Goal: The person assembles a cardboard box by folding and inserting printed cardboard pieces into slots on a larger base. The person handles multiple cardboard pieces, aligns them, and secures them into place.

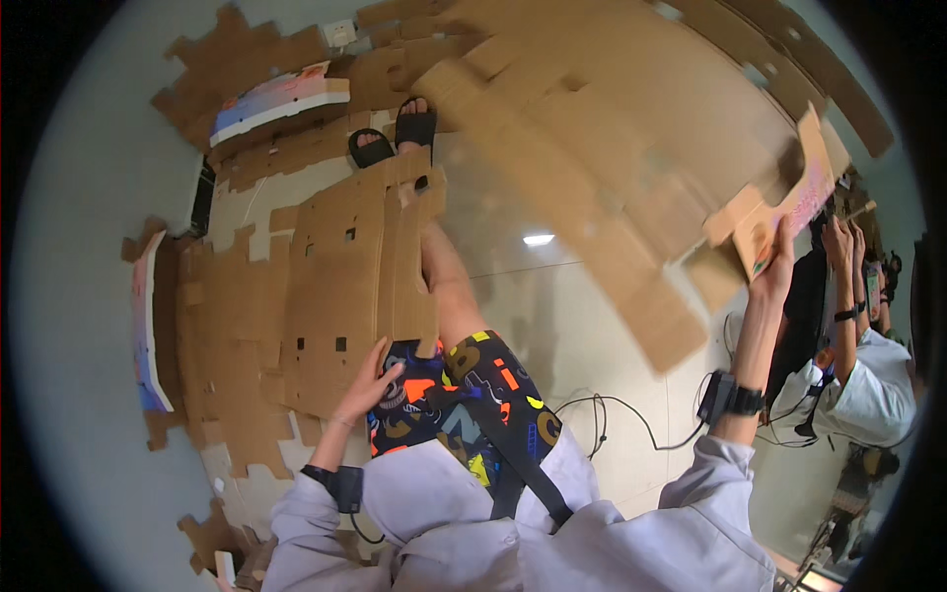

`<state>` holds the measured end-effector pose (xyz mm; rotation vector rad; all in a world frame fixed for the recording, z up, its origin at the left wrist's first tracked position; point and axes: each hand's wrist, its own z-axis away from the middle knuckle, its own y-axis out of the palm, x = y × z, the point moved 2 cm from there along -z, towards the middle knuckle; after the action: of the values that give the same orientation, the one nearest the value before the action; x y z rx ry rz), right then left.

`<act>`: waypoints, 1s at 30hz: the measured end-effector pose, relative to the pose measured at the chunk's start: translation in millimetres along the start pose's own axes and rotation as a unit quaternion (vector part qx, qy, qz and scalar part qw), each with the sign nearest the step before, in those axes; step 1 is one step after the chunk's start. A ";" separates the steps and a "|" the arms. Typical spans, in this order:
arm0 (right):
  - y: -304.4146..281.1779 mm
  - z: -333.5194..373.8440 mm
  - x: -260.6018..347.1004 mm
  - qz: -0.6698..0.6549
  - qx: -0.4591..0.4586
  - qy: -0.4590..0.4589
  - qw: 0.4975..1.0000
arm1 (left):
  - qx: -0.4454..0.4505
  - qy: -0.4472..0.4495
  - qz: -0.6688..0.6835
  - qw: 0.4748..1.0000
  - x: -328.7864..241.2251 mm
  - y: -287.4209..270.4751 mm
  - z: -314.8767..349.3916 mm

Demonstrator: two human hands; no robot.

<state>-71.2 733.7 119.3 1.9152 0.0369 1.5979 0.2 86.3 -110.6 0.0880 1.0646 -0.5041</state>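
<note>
My right hand (774, 264) is raised at the right, its fingers closed on the edge of a large brown cardboard sheet (612, 148) with a curved, pink-printed flap (811, 187). The sheet stretches across the upper middle, and its near strip is smeared by motion. Another brown cardboard sheet (340, 266), with small square holes, leans upright against my legs at the left. My left hand (367, 383) rests at its lower edge, above the patterned shorts (464, 405), fingers stretched out. Whether any fingertips go behind that sheet cannot be made out.
Flattened cardboard pieces (227, 345) cover the floor at left. Two printed cardboard pieces (281, 104) stand or lean along the wall. A black cable (631, 434) crosses the pale tiles (513, 306). Another person in a white shirt (873, 390) works at the far right, hands raised.
</note>
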 end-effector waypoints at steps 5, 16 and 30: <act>-111.1 -116.1 11.6 -0.014 -0.135 -0.046 0.990 | -0.070 -0.013 -0.031 0.997 -19.7 4.6 -8.8; 61.2 26.2 -237.5 0.197 -0.020 0.292 0.936 | -0.070 -0.066 -0.113 0.989 -17.6 -25.7 -19.5; 169.3 154.7 -266.8 0.106 0.118 0.424 0.892 | -0.142 0.093 -0.085 0.982 -121.4 25.7 -1.3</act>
<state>-64.9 421.2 -42.2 1.2536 0.4122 2.5657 -36.2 152.2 -11.9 -0.2132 1.3247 -0.5002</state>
